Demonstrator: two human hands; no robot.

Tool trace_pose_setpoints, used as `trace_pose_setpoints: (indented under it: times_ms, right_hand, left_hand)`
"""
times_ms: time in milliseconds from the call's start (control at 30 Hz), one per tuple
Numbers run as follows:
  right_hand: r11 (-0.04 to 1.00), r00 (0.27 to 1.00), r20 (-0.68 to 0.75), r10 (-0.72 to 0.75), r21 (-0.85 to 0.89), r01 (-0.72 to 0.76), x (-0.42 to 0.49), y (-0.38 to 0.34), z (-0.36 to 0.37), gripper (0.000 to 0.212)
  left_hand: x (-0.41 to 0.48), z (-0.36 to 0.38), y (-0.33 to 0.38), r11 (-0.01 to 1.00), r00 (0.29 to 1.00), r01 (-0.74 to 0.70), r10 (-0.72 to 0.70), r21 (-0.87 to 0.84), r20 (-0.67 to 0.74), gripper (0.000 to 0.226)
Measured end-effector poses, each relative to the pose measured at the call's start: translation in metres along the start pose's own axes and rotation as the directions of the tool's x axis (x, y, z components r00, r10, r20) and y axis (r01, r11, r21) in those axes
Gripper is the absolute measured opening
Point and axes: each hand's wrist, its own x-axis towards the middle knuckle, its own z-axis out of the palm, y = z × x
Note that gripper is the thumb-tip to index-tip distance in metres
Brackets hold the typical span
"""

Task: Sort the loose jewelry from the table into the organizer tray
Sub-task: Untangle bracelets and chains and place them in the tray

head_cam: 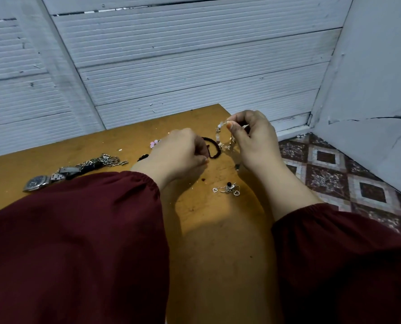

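Hanging from the right hand (253, 141) in the head view is a beaded bracelet (221, 136), a ring of pale, glossy, rounded beads with small metal charms between them. Thumb and forefinger pinch its top, the other fingers curl loosely behind, and the loop dangles clear of the wooden table (218, 242), whose smooth ochre top is speckled with crumbs and dark spots.

Just left of that loop lies a black cord bracelet (214, 152), matte and braided, bent into a curve that runs in beside the left hand (178, 155). This hand is knuckles-up with its fingers curled down and the thumb tip next to the cord's end; whether it actually grips the cord cannot be told.

Beyond the left hand's knuckles, a few frosted pink beads (154, 143) peek out. Further out to its left lies a heap of bright silver chain (103, 160) with long oval links, tangled over something dark, and past that a steel wristwatch (40, 182) with a dark round dial and a link band. Near the right wrist, on the person's side, sits a small silver charm cluster (227, 189) with open heart shapes and a black bead.

Both forearms emerge from loose maroon sleeves (77, 242) with gathered elastic cuffs. To the right of the right hand, patterned floor tiles (335, 176) show brown diamonds.
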Motion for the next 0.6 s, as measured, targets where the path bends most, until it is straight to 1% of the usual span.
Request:
trace_pose_setpoints:
  times_ms: [100,200,267,400,600]
  right_hand:
    - [1.000,1.000,-0.006,-0.002,-0.016,0.002,0.001,0.000,0.001,0.008]
    - [1.000,1.000,-0.014,-0.011,-0.023,0.010,0.001,0.001,0.000,0.007]
    - [1.000,1.000,-0.021,-0.012,-0.027,0.011,0.001,0.003,0.000,0.007]
    - [1.000,0.999,-0.037,-0.017,-0.024,0.016,0.002,0.004,0.000,0.007]
    - [1.000,0.998,-0.057,-0.013,-0.005,0.013,0.003,0.005,0.001,0.009]
  left_hand:
    - [0.008,0.004,-0.003,0.998,0.999,0.019,-0.017,0.059,-0.040,0.012]
    - [0.014,0.014,-0.001,0.992,0.997,0.005,0.004,0.123,-0.079,0.018]
    - [0.017,0.020,0.003,0.991,0.997,0.007,0.003,0.133,-0.078,0.021]
    - [0.024,0.023,0.008,0.994,0.998,0.018,-0.010,0.109,-0.068,0.018]
    - [0.028,0.030,0.009,0.990,0.997,0.054,-0.046,0.130,-0.064,0.011]
